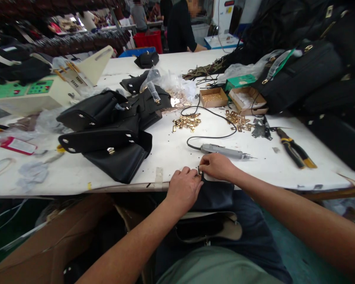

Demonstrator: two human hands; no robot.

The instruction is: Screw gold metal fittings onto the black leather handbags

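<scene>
A black leather bag lies over my lap and against the table's front edge, its lined opening facing me. My left hand is closed on the bag's upper left edge, fingers bent over it. Close beside it, my right hand pinches a small dark piece at the same edge; the fingers hide most of it, so I cannot tell its kind. Just beyond my right hand lies a grey electric screwdriver, its bit pointing right and its cord running back.
Several black bags are heaped on the left. Loose gold metal fittings lie mid-table, near small cardboard boxes. Pliers with black-yellow handles are at right, before a pile of black bags. A co-worker stands across the table.
</scene>
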